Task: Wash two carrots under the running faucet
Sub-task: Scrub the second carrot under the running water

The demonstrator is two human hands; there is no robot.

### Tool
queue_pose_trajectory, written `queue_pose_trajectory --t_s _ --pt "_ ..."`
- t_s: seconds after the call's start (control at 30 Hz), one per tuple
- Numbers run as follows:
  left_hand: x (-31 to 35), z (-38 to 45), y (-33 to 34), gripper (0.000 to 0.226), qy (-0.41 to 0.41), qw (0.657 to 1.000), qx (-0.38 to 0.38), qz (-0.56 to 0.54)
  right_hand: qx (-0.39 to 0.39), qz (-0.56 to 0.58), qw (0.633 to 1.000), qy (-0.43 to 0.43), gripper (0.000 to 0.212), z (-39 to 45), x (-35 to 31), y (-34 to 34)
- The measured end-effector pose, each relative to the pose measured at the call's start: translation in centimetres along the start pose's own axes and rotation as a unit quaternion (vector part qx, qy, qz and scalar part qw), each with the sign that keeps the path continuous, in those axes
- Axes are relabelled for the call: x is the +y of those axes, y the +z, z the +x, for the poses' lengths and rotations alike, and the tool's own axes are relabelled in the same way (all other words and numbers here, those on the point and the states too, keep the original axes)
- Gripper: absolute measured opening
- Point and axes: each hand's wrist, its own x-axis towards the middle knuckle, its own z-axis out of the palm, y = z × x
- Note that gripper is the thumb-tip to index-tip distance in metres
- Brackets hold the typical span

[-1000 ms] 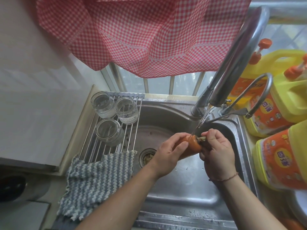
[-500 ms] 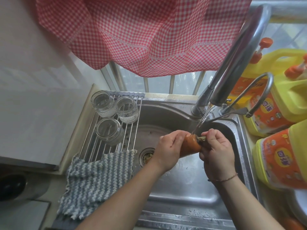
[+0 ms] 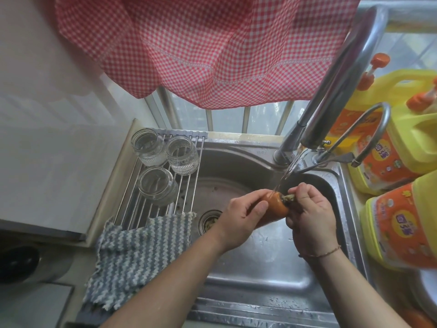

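Both forearms enter from the lower frame edge, converging at centre right. Left hand (image 3: 238, 216), fingers curled, grips a carrot (image 3: 275, 207); right hand (image 3: 309, 216) pinches its stem end.

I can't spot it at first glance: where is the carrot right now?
The carrot is over the sink, held between the left hand and right hand, under the faucet's water.

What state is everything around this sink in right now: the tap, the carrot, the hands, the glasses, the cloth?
Faucet: running, stream landing on the carrot.
Carrot: held over the sink, wet, stem end toward the right hand.
Left hand: gripping the carrot's body.
Right hand: fingers curled at the stem end.
Three glass jars: upright on the drying rack.
Striped cloth: draped over the rack's near edge.
Sink: wet, drain open.
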Motion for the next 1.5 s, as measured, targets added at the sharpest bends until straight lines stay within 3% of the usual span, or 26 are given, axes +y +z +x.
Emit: queue_pose_trajectory --t_s 0.27,0.4,0.5,0.7,0.8,0.97,1.1,1.5 --pt "0.4 0.0 0.2 0.032 -0.025 0.999 -0.005 -0.038 0.001 -0.004 1.000 -0.003 0.035 0.1 -0.2 0.1" --pt "0.1 0.3 1.1 0.040 -0.054 0.988 0.068 -0.124 0.002 0.008 1.000 -0.005 0.034 -0.1 -0.2 0.5" --pt "0.0 0.3 1.9 0.031 -0.052 0.969 0.112 -0.212 0.016 0.020 0.999 -0.018 0.033 -0.2 -0.1 0.7" --pt "-0.1 0.7 2.5 0.040 -0.017 0.973 0.211 -0.095 0.026 0.031 0.999 -0.029 0.034 -0.8 0.3 1.2" --pt "-0.2 1.1 1.8 0.037 0.002 0.987 0.152 -0.045 0.031 0.041 0.998 -0.020 0.034 -0.6 0.1 0.9" --pt "-0.5 0.8 1.2 0.035 -0.034 0.990 0.054 -0.126 0.023 0.022 0.999 -0.018 0.034 -0.1 -0.2 0.5" --pt "-0.1 0.4 1.3 0.033 -0.017 0.987 0.033 -0.153 0.020 0.008 1.000 -0.022 0.034 -0.1 -0.3 0.3" --pt "-0.6 0.8 2.6 0.044 0.006 0.981 0.180 -0.073 0.037 0.008 0.998 -0.043 0.032 -0.7 0.3 0.6"
